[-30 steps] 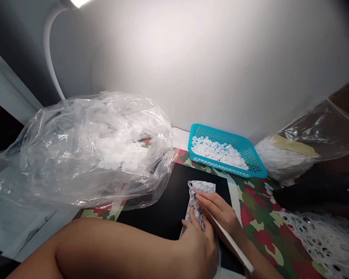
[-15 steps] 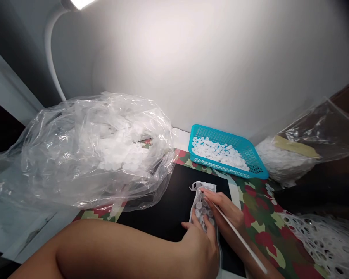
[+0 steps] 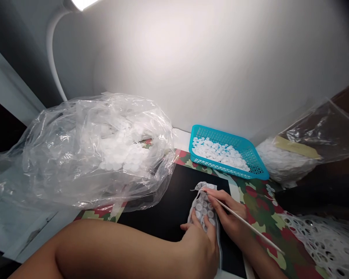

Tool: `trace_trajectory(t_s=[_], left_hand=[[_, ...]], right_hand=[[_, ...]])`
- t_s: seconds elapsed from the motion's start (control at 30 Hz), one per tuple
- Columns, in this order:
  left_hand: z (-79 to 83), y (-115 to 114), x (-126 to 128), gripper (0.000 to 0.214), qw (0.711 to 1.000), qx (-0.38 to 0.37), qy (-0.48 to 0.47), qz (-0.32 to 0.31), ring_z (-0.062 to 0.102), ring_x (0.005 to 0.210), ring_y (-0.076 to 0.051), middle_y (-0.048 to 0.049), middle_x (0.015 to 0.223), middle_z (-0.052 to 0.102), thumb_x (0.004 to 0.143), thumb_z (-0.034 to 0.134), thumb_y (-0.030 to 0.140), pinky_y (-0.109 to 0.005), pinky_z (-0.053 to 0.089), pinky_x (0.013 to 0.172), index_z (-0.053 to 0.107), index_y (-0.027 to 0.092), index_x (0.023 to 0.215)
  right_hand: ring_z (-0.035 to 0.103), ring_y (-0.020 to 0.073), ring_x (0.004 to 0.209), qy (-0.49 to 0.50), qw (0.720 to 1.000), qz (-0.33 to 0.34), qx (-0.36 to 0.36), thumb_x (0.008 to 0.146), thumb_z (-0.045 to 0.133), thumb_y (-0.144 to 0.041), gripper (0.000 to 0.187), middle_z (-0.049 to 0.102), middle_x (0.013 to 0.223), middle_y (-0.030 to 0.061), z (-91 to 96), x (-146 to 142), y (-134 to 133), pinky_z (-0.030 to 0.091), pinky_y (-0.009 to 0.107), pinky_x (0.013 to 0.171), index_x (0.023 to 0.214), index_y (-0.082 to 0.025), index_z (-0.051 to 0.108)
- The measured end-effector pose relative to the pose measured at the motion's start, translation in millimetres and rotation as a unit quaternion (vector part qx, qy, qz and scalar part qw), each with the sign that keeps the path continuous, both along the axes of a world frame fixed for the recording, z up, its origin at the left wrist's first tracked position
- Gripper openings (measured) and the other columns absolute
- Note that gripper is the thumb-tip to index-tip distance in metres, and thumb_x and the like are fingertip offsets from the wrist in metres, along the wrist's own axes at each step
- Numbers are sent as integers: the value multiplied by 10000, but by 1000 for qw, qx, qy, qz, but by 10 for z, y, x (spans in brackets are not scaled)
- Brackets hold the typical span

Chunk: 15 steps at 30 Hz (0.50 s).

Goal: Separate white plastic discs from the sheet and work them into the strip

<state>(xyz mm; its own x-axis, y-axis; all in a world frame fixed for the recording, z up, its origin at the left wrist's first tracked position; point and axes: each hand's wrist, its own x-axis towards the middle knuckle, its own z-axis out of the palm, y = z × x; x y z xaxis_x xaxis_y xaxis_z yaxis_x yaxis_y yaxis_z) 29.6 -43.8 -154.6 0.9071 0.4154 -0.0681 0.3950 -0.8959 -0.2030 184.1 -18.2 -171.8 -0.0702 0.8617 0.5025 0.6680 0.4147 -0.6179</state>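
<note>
A translucent white strip (image 3: 203,205) with rows of small round caps or discs lies on the black mat (image 3: 159,205). My left hand (image 3: 199,246) rests on the near part of the strip, its fingers spread and pressing it down. In my right hand (image 3: 231,213) is a thin white stick (image 3: 250,226), pinched close to its tip. That tip is at the strip's upper end, beside a thin loose edging with holes that curls up there. My fingers partly hide the contact between tip and strip.
A blue basket (image 3: 257,159) behind the mat holds many small white discs. To the left bulges a large clear plastic bag (image 3: 61,155) of white pieces. Another filled bag (image 3: 291,162) is at the right, above a heap of holed white sheet waste (image 3: 322,244). A lamp (image 3: 50,46) shines overhead.
The stick's rear end has swung right and upward as my right hand turned slightly. The loose edging at the strip's top has shifted a little. My left hand has stayed nearly in place.
</note>
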Motion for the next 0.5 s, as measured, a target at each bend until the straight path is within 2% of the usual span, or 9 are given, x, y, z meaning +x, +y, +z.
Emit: trace_trajectory(t_s=[0.13,0.27,0.37,0.5], left_hand=[[-16,-2,-5,391,1000,7,-6,-3,634,947,-425,-179,1266,576,892,444,172,-389,500,442,594,194,1252],[-74,-7,0,372,999,32,-24,3,623,964,-428,-198,1223,599,886,462,202,-401,490,478,618,188,1223],[-99,-3,-11,373,999,47,-25,-11,648,886,-394,-194,1216,604,897,443,215,-397,468,486,616,192,1227],[-62,8,-23,369,998,51,-33,-18,641,865,-380,-216,1187,612,885,482,226,-414,464,535,620,168,1223]], right_hand=[[677,204,905,37,998,48,-31,895,548,-202,123,715,952,61,38,-12,5,558,322,784,943,-219,659],[671,202,841,60,997,51,-16,879,565,-195,87,694,868,58,53,1,-14,557,318,732,889,-212,650],[667,194,819,84,995,47,-12,875,572,-191,71,679,857,51,51,21,-27,554,303,713,872,-214,639],[667,187,857,90,987,100,-83,889,559,-198,89,684,869,49,54,17,-44,558,291,752,871,-213,644]])
